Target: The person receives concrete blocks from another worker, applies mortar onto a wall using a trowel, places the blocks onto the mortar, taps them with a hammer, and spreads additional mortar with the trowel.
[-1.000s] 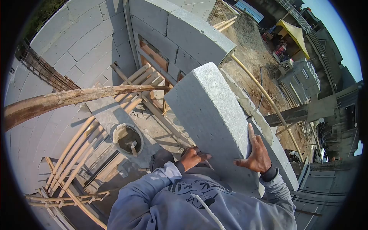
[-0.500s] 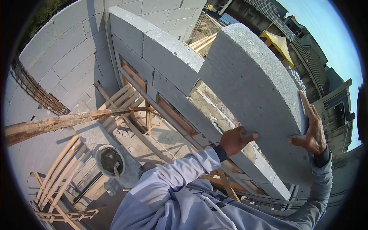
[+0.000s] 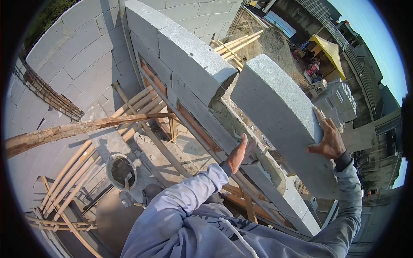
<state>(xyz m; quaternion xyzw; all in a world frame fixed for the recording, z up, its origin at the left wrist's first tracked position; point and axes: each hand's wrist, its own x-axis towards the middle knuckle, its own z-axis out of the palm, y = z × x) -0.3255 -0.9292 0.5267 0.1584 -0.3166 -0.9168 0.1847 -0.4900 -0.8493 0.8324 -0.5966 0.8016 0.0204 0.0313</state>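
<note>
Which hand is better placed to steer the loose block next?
Probably the right hand: its thumb lies on the face of the loose block, fingers over its top edge. The left hand is off the block, open beside the wall.

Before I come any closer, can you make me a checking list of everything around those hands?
Surface: wall with a rough mortar strip along an uncovered stretch.
Job's things: gray block above the wall's far side; whether it rests there is unclear.
Clutter: poles; bucket with a tool inside.
Hands: right hand holds the block's near end; left hand open, off the block.
Cables: nothing seen.
Surroundings: yellow canopy, stacked blocks.
</note>
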